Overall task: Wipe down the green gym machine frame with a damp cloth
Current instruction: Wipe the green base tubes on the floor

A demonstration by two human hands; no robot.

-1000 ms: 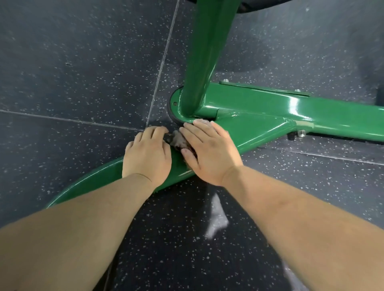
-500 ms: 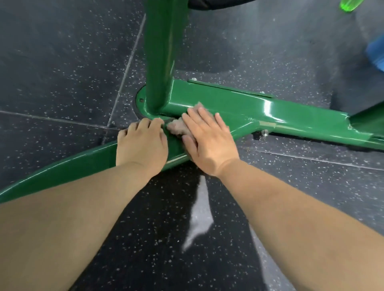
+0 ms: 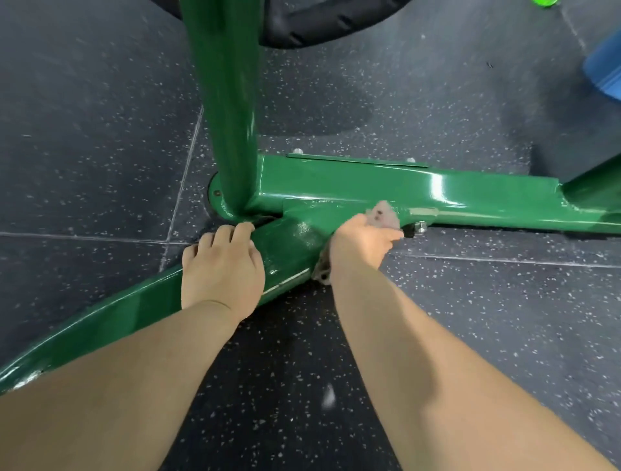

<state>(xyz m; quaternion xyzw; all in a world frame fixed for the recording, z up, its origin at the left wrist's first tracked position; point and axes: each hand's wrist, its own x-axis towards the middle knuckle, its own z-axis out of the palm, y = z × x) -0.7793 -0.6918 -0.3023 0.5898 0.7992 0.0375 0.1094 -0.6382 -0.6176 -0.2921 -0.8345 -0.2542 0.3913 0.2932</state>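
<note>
The right hand (image 3: pixel 361 243) is pressing the cloth (image 3: pixel 383 213), bunched in its grip, onto the green frame (image 3: pixel 470 195) — its long beam running off rightward — while the left hand (image 3: pixel 221 269) is resting empty nearby.

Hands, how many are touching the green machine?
2. The left hand rests on the frame's curved leg; the right hand grips the cloth against the horizontal bar.

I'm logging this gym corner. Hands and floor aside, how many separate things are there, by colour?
Green: 2, machine frame and small bright object at top edge
Blue: 1, blue object at right edge
Black: 1, pad
Greyish: 1, cloth
Total: 5
</note>
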